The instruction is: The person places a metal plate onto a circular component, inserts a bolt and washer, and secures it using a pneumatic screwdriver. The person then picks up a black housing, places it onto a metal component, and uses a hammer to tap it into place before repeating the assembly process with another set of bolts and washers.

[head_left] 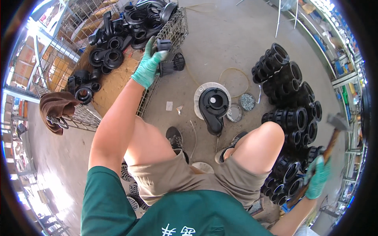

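My left hand, in a green glove, is raised over the rim of a wire cage and grips a dark plastic part. A black slotted, cage-like piece is just beside that hand; blur hides whether the two are joined. Out to the right, my gloved right hand is closed round the wooden handle of a hammer, its metal head pointing away from me. Between my feet and the cage, a black round housing with a spout lies on a white round base.
The wire cage at the left holds many black plastic parts, with a brown cloth on its near corner. Black ribbed fittings are stacked on the right. Small metal pieces fill a round dish. Shelves line the right side.
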A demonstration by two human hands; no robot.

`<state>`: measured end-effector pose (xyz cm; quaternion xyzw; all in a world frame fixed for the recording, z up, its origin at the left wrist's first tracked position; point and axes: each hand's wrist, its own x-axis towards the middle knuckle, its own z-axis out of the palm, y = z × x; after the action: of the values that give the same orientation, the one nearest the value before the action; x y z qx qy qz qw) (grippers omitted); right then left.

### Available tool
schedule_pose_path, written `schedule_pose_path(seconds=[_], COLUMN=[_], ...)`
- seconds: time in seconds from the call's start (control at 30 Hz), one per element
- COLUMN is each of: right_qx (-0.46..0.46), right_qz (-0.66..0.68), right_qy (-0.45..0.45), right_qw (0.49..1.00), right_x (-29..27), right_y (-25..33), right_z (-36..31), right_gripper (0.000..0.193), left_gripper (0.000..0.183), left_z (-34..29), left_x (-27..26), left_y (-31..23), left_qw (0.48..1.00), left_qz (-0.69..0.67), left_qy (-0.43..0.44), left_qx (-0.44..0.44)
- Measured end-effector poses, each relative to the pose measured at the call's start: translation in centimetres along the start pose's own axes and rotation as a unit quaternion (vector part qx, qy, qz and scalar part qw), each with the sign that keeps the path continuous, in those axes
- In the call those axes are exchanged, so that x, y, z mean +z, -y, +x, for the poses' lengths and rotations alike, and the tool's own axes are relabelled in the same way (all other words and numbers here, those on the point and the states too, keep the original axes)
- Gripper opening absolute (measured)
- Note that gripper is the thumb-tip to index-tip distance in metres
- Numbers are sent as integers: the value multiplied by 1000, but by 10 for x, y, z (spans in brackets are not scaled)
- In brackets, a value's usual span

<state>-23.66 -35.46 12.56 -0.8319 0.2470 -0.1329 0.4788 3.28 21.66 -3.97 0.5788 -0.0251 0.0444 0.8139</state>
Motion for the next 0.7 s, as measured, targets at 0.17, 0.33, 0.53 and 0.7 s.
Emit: schedule_pose_path(seconds=[0.17,0.33,0.53,0.7], right_qx=[233,170,361,388], right_qz=[-32,-184,-143,-120], right_qy=[115,240,248,225], right_qw=[965,938,888,886], right_x=[29,23,53,42], right_y=[-92,-324,-373,-380], right_z=[-50,-113,-126,-127], right_gripper=[36,21,15,11], left_gripper=[64,63,60,62], left_z=[-1,2,-1,-5], left_x=[14,21,27,50], left_y=[-28,-20,-23,-21], left_qw=[975,959,956,953], left_qz=[-179,-243,-235,-227], left_qy=[30,53,-6,-20], left_qx=[-125,-135,-173,-198])
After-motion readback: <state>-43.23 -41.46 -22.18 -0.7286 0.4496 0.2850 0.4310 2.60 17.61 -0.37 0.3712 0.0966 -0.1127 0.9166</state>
